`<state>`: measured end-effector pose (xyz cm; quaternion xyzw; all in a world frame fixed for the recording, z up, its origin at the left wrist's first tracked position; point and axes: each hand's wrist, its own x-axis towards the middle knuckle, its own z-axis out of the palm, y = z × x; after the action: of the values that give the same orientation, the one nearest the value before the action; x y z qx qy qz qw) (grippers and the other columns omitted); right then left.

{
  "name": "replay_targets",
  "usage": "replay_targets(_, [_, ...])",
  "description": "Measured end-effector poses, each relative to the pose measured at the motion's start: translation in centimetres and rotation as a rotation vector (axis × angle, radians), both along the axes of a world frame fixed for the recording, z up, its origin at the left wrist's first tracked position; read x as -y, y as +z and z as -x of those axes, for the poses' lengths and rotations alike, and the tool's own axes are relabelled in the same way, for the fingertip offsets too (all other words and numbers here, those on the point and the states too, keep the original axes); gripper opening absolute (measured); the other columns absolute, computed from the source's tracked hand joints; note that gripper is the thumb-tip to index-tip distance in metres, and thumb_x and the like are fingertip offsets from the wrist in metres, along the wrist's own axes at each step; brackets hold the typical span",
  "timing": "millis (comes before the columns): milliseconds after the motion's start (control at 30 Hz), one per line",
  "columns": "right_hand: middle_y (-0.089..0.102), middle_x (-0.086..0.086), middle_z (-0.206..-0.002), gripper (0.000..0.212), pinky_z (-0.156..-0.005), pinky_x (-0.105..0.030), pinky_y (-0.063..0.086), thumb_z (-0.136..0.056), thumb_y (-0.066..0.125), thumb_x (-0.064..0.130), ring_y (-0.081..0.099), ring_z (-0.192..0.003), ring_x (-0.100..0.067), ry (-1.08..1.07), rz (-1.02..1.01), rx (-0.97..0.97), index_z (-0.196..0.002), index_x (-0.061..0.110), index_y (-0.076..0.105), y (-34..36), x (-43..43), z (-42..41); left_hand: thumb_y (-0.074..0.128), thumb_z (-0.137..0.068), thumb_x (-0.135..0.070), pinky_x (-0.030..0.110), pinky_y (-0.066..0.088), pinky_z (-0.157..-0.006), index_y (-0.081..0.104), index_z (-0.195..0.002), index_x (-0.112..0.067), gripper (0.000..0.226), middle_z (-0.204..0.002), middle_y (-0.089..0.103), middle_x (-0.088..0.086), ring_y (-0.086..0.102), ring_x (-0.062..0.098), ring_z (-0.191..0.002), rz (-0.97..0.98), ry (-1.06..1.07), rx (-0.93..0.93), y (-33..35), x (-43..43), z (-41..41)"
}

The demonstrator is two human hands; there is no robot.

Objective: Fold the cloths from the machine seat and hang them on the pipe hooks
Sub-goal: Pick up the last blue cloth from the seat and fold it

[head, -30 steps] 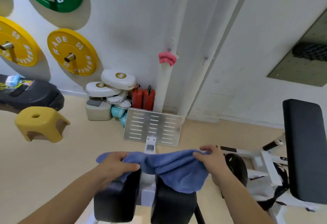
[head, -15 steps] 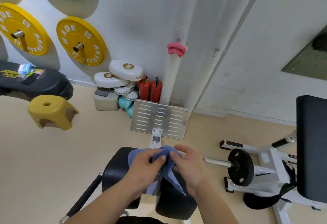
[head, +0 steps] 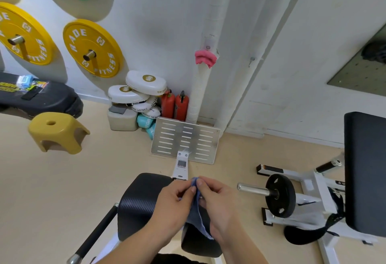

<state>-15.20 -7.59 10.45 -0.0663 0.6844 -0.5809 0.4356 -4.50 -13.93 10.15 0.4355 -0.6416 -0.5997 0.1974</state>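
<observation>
Blue cloth (head: pixel 197 211) is held folded narrow, pinched at its top by left hand (head: pixel 173 207) and right hand (head: pixel 221 205), which are brought together, both clamped on it. It is held over the black machine seat (head: pixel 142 201), near centre. Pink cloth (head: pixel 205 58) is hung on the white pipe (head: pixel 205 88), far centre.

White wall (head: pixel 167 23) — beige floor (head: pixel 52 190); yellow stool (head: pixel 56 132)
</observation>
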Motion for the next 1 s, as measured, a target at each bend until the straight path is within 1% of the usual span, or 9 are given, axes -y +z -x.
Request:
replay_targets(233, [0.079, -0.015, -0.089, 0.035, -0.096, -0.048, 0.06, -0.105, 0.055, 0.027, 0.076, -0.098, -0.035, 0.032, -0.04, -0.082, -0.087, 0.016, 0.083, 0.7, 0.1, -1.1, 0.076, -0.09, -0.021, 0.01, 0.051, -0.077, 0.072, -0.083, -0.048, 0.028, -0.091, 0.069, -0.011, 0.066, -0.006, -0.088, 0.062, -0.071, 0.045, 0.7, 0.8, -0.4])
replay_targets(367, [0.076, -0.025, -0.099, 0.029, -0.101, -0.052, 0.057, -0.103, 0.059, 0.023, 0.072, -0.105, -0.044, 0.073, -0.045, -0.006, -0.092, 0.008, 0.082, 1.6, 0.1, -0.7, 0.071, -0.094, -0.018, 0.022, 0.058, -0.088, 0.078, -0.093, -0.039, 0.022, -0.094, 0.073, -0.011, 0.07, -0.001, -0.092, 0.059, -0.041, 0.029, 0.2, 1.7, -0.9])
replay_targets(467, [0.077, -0.005, -0.104, 0.01, -0.096, -0.036, 0.059, -0.096, 0.068, 0.018, 0.072, -0.105, -0.023, 0.204, -0.088, -0.232, -0.099, 0.02, 0.077, 2.2, -0.4, 0.7, 0.063, -0.099, -0.02, 0.027, 0.059, -0.088, 0.077, -0.097, -0.034, 0.02, -0.094, 0.075, -0.01, 0.07, 0.004, -0.092, 0.108, -0.125, 0.05, 1.3, 3.1, -1.1])
replay_targets(533, [0.07, 0.01, -0.119, 0.034, -0.089, -0.018, 0.055, -0.09, 0.071, 0.01, 0.066, -0.113, -0.008, 0.397, -0.043, -0.407, -0.115, 0.032, 0.069, 3.4, -0.5, 1.8, 0.059, -0.1, -0.017, 0.035, 0.059, -0.088, 0.076, -0.096, -0.028, 0.02, -0.092, 0.075, -0.004, 0.07, 0.012, -0.09, 0.187, -0.266, 0.046, 3.5, 4.5, -1.1])
replay_targets(600, [0.065, 0.016, -0.131, 0.056, -0.089, -0.009, 0.051, -0.085, 0.071, 0.008, 0.062, -0.121, -0.004, 0.601, 0.02, -0.507, -0.13, 0.039, 0.061, 5.3, -0.1, 3.1, 0.057, -0.102, -0.015, 0.029, 0.057, -0.083, 0.072, -0.093, -0.032, 0.025, -0.091, 0.074, -0.008, 0.069, 0.009, -0.088, 0.238, -0.419, -0.001, 6.8, 5.8, -1.2])
replay_targets(700, [0.073, 0.011, -0.117, 0.047, -0.093, -0.016, 0.052, -0.081, 0.078, 0.014, 0.066, -0.112, -0.004, 0.811, 0.064, -0.692, -0.123, 0.032, 0.068, 9.2, 1.1, 4.4, 0.056, -0.103, -0.015, 0.014, 0.049, -0.075, 0.068, -0.09, -0.039, 0.03, -0.085, 0.071, -0.016, 0.065, 0.001, -0.082, 0.307, -0.545, -0.064, 12.1, 7.1, -1.7])
replay_targets(800, [0.077, 0.005, -0.103, 0.026, -0.091, -0.028, 0.055, -0.082, 0.079, 0.024, 0.07, -0.099, -0.009, 0.872, 0.025, -0.749, -0.107, 0.022, 0.074, 11.1, 1.7, 5.4, 0.054, -0.104, -0.014, 0.013, 0.05, -0.077, 0.069, -0.094, -0.036, 0.028, -0.088, 0.071, -0.012, 0.066, 0.003, -0.085, 0.395, -0.463, -0.151, 15.0, 8.2, -1.9])
replay_targets(933, [0.075, 0.008, -0.1, 0.022, -0.082, -0.016, 0.054, -0.086, 0.067, 0.027, 0.066, -0.095, -0.007, 0.908, -0.147, -0.811, -0.108, 0.027, 0.071, 9.0, 1.3, 6.1, 0.053, -0.105, -0.014, 0.007, 0.045, -0.075, 0.069, -0.096, -0.032, 0.026, -0.087, 0.07, -0.016, 0.063, -0.002, -0.085, 0.424, -0.307, -0.164, 15.1, 9.2, -2.3])
replay_targets(1000, [0.071, 0.006, -0.088, 0.018, -0.075, -0.025, 0.055, -0.08, 0.065, 0.03, 0.064, -0.082, -0.014, 0.874, -0.251, -0.808, -0.097, 0.024, 0.068, 6.9, 0.8, 6.5, 0.053, -0.105, -0.016, 0.006, 0.044, -0.075, 0.069, -0.095, -0.035, 0.027, -0.087, 0.07, -0.02, 0.063, -0.002, -0.086, 0.45, -0.276, -0.129, 14.7, 9.4, -2.6])
